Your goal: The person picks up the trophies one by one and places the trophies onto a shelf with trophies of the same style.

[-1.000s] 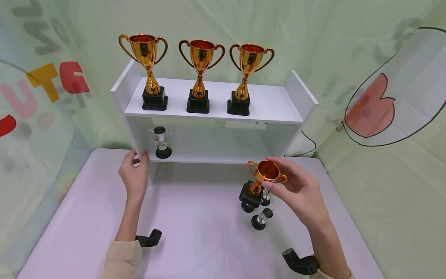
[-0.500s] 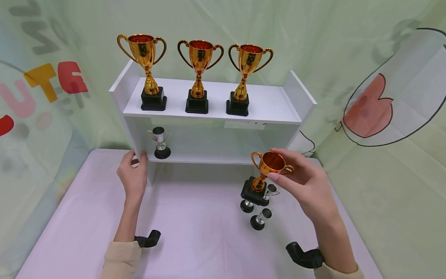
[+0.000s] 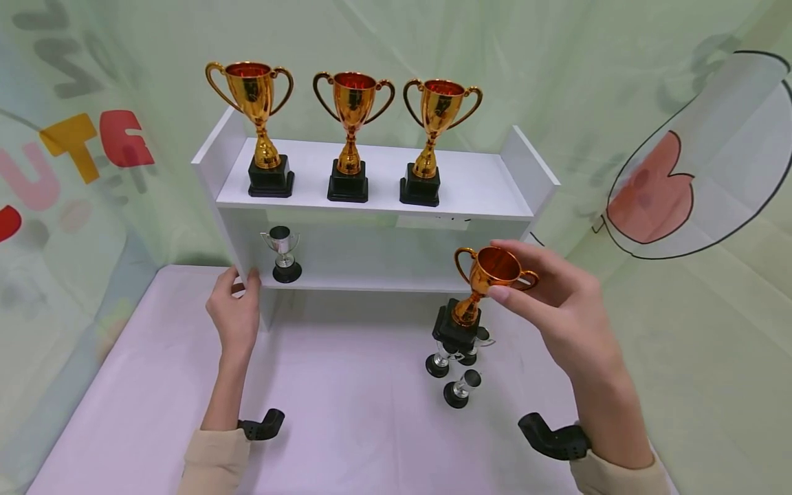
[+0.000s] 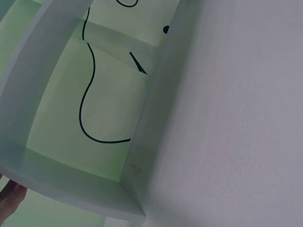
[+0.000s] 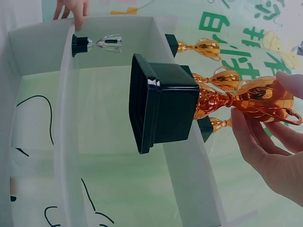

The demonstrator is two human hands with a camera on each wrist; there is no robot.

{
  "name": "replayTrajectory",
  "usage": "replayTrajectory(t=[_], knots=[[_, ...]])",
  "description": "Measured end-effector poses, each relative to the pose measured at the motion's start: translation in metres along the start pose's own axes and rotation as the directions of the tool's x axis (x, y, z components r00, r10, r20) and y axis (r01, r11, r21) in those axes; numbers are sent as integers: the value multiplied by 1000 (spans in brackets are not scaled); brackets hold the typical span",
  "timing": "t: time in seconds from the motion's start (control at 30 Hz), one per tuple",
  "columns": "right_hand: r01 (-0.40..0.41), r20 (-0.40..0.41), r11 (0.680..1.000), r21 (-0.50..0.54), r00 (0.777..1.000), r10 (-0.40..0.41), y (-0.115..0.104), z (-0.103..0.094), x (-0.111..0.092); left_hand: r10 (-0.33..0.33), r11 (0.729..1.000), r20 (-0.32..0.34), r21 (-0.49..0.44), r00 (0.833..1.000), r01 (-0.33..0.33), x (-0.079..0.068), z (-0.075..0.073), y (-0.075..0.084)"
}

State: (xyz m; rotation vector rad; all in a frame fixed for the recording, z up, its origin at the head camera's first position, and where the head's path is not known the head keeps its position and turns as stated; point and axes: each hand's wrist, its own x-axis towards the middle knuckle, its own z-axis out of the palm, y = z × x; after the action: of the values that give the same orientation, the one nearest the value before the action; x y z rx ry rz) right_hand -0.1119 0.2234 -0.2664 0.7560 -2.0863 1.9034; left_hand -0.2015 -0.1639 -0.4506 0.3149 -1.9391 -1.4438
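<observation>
My right hand [image 3: 572,309] pinches a small gold trophy [image 3: 491,269] by its cup, between thumb and fingers. It hangs tilted in front of the shelf's right part, and its black base [image 5: 170,106] faces the shelf in the right wrist view. The left hand [image 3: 236,313] grips the left side panel of the white shelf [image 3: 371,280]; only a fingertip [image 4: 15,199] shows in the left wrist view. Three larger gold trophies, left [image 3: 250,89], middle [image 3: 353,100] and right [image 3: 438,110], stand on the top board. One small silver trophy [image 3: 283,240] stands on the lower board, at the left.
Three small silver trophies, one in front [image 3: 462,388], one at left [image 3: 438,364] and one at right [image 3: 468,356], stand on the lilac tablecloth [image 3: 346,412] below the held trophy, which partly hides two of them. A printed fabric backdrop [image 3: 588,89] surrounds the table.
My right hand has risen and moved slightly to the right with the gold trophy, uncovering more of the silver trophies below. The left hand keeps its place on the shelf panel.
</observation>
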Motion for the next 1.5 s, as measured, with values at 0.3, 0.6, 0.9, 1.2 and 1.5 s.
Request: replayTrajectory(t=[0.3,0.6,0.9,1.2,1.5], knots=[[21,6,999,46,1000,-21,-7,-5,9,-7,1000,1,1,1000,7,0,0,-1],[-11,-66,1000,-6,998,11,-22,-7,20,6,1000,4,-8,1000,-6,1,0,-1],[-31,-80,999,-14,996,30,-26,-10,26,11,1000,7,-12,1000,-11,0,0,-1],[-19,-112,1000,-11,994,18,-33,-12,36,13,1000,17,-13,1000,-13,0,-1,-1],[0,-130,1000,18,992,2,-39,-16,47,19,1000,14,-14,1000,-19,0,-1,-1]])
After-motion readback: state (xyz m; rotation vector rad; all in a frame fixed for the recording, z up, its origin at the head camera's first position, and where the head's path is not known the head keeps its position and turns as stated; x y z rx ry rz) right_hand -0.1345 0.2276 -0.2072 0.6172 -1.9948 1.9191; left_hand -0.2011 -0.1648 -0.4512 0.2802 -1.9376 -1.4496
